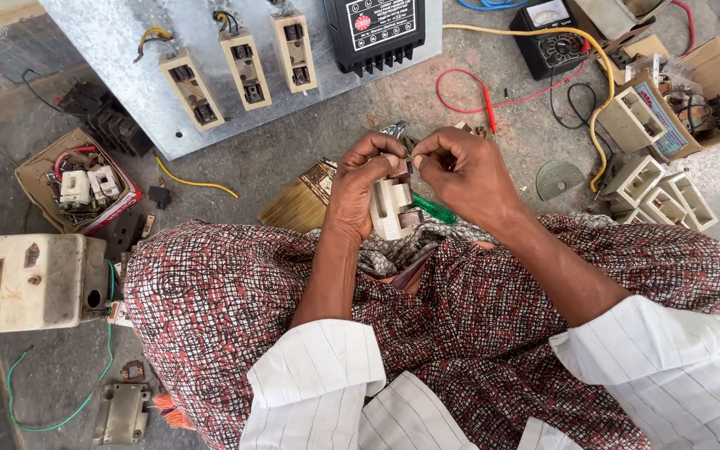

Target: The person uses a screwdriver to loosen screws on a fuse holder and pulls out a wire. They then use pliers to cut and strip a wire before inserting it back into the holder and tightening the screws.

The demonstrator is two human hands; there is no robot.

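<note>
A grey metal panel (pixel 118 50) bears three cream fuse holders (pixel 243 71) and a black box unit (pixel 374 32). Near it lie a straw-bristled paintbrush (pixel 297 204), a black analogue multimeter (pixel 550 37) and a red test lead (pixel 488 107). An open cardboard box of parts (pixel 43 171) sits at the left.

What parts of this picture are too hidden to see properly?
All in the head view:
- Top of the cream fuse holder: covered by the left hand and right hand.
- Green-handled screwdriver: its tip is hidden behind the holder and right hand.
- Black box and meter: cut off by the top edge.
</note>
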